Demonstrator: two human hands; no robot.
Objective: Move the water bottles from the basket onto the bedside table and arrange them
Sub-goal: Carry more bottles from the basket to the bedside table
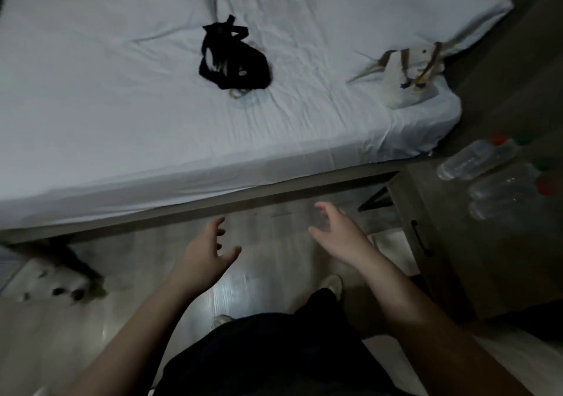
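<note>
In the head view, both your hands are out over the floor (pixel 274 228) in front of you and hold nothing. Your left hand (pixel 210 243) has its fingers (pixel 217 223) apart and loosely bent. Your right hand (pixel 338 231) is the same, fingers (pixel 326 208) spread and a little curled.

The water bottles (pixel 475 159) are on the bedside counter (pixel 487 258), off to your right and well apart from either hand. Your right hand is the nearer one. They are clear, with red and green caps, and bunched close together. Each has its base toward you and its cap away to the upper right. Through this wide lens I cannot tell whether they stand or lie.

I cannot pick out a basket. A white bag (pixel 408 75) with tan handles sits on the near corner of the bed (pixel 122 106), above the counter in the view.

I judge that what remains is arranging, which calls for a reach to the right with your right hand.
</note>
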